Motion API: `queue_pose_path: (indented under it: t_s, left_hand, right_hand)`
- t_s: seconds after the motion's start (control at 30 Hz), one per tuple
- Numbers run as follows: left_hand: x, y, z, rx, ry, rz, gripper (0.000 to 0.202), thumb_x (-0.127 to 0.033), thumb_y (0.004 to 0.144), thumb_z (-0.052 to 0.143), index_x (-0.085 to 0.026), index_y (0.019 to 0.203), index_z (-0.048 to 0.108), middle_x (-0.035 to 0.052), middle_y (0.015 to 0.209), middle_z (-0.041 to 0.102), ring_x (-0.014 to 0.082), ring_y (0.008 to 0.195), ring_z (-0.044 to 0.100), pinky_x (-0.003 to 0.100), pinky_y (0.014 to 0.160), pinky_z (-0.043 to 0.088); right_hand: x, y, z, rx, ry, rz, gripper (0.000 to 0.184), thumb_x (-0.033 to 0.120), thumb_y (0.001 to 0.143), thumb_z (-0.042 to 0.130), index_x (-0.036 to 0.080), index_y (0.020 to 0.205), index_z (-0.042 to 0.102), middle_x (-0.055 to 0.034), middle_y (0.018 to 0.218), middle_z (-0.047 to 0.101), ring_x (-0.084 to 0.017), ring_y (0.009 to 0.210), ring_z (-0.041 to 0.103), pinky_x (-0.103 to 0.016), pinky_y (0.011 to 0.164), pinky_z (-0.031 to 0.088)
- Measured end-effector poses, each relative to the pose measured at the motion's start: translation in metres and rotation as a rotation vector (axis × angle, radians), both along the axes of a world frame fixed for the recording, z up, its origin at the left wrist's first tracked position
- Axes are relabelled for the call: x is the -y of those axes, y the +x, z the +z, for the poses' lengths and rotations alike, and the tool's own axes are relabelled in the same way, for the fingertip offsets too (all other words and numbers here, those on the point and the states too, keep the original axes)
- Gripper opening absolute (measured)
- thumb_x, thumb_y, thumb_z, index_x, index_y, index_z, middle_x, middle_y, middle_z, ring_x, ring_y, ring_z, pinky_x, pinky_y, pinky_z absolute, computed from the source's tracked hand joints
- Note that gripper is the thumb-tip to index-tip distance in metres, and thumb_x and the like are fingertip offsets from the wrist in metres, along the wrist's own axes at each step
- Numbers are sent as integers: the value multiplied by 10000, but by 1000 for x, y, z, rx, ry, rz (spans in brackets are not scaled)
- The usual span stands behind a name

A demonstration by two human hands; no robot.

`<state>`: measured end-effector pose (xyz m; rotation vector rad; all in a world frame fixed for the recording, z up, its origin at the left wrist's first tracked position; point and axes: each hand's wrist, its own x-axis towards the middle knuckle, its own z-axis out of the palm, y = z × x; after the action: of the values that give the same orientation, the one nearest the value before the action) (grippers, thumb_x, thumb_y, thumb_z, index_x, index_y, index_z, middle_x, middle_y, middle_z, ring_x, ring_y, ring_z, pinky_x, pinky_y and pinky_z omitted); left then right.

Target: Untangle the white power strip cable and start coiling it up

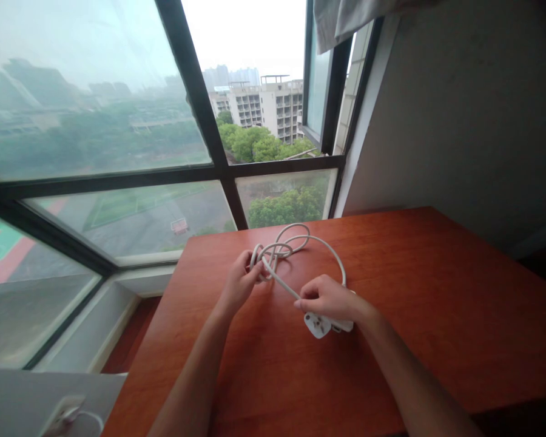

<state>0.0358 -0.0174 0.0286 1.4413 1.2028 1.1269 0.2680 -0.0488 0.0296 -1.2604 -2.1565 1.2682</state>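
Note:
A white power cord [283, 285] lies in loose loops over the reddish-brown table [418, 261]. My left hand [241, 280] is closed around several coils of it, thumb on top. To the right, my right hand [327, 296] pinches the cord between thumb and fingertips, and that stretch runs fairly straight between both hands. Just below the right hand's fingers, a white plug [317, 326] with metal pins faces up. Beside it a white power strip [343, 325] is partly hidden under the right hand. One strand of cord arcs behind and comes down to the strip.
Dark-framed windows [225, 173] rise directly beyond the table's far edge, with one pane swung open and a curtain [341, 23] above. A grey wall [459, 109] stands at the right. Low at the left, a socket [66, 413] holds a white plugged-in cable.

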Motion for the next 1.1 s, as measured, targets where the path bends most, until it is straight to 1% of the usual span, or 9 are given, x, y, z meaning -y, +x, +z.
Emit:
queue_pose_path:
  t_s: [0.2, 0.43, 0.5, 0.63, 0.7, 0.8, 0.93, 1.0, 1.1]
  left_hand:
    - [-5, -7, -6, -17, 19, -2, 231, -372, 817, 611, -163, 869, 530, -20, 675, 593, 119, 581, 598, 209, 538, 468]
    - [-10, -15, -9, -25, -18, -3, 227, -364, 812, 596, -160, 868, 514, -12, 657, 598, 141, 569, 622, 237, 538, 488]
    - [-11, -17, -8, -11, -26, 1, 212, -353, 810, 586, -159, 851, 510, -9, 652, 605, 142, 569, 624, 238, 541, 489]
    - [-13, -22, -7, 37, -31, 9, 202, -344, 806, 580, -156, 814, 506, 1, 669, 622, 125, 571, 608, 227, 550, 480]
    - [-13, -23, -8, 49, -38, 4, 211, -351, 802, 585, -156, 821, 509, 1, 670, 621, 121, 570, 598, 223, 550, 474]
    - [-13, -24, -9, 45, -37, -29, 229, -360, 802, 593, -153, 865, 518, -3, 677, 613, 122, 586, 591, 222, 554, 469]
    - [-13, -21, -10, 26, -13, -37, 233, -353, 795, 611, -150, 883, 536, -26, 664, 565, 108, 583, 557, 216, 561, 462]
    - [-12, -18, -9, 25, -5, -17, 222, -345, 788, 618, -152, 862, 538, -32, 666, 546, 104, 582, 546, 216, 562, 462]
    - [-10, -14, -9, 23, 1, 2, 208, -341, 790, 612, -155, 842, 533, -31, 673, 543, 105, 584, 545, 216, 555, 461]
  right_hand:
    - [5, -19, -8, 60, 156, 3, 313, 351, 820, 581, 145, 589, 629, 21, 535, 582, -92, 499, 463, -223, 470, 261]
    - [-7, -9, -13, -49, 107, 90, 317, 445, 821, 600, 148, 762, 697, -10, 695, 668, -124, 608, 551, -215, 551, 375]
    - [-23, 11, -17, -116, 118, -18, 328, 444, 847, 556, 150, 814, 698, -31, 765, 686, -140, 669, 582, -226, 604, 422]
    - [-67, 59, -40, -150, 239, -579, 292, 372, 856, 504, 137, 915, 666, -74, 844, 698, -162, 724, 619, -253, 643, 474]
    - [-84, 73, -52, -139, 245, -714, 254, 301, 807, 560, 138, 976, 655, -101, 961, 703, -174, 798, 641, -268, 689, 498]
    - [-93, 73, -63, -231, 121, -723, 290, 240, 787, 569, 130, 1049, 626, -130, 1010, 700, -161, 728, 648, -266, 635, 519]
    - [-88, 62, -58, -275, -75, -611, 377, 210, 816, 497, 130, 1177, 572, -118, 901, 721, -143, 528, 607, -281, 521, 513]
    - [-86, 60, -51, -152, 99, -648, 301, 198, 797, 520, 145, 1069, 639, -114, 913, 719, -179, 664, 656, -314, 646, 539]
    - [-77, 55, -33, -4, 505, -766, 216, 221, 809, 530, 149, 939, 687, -131, 1015, 695, -247, 952, 637, -368, 869, 484]
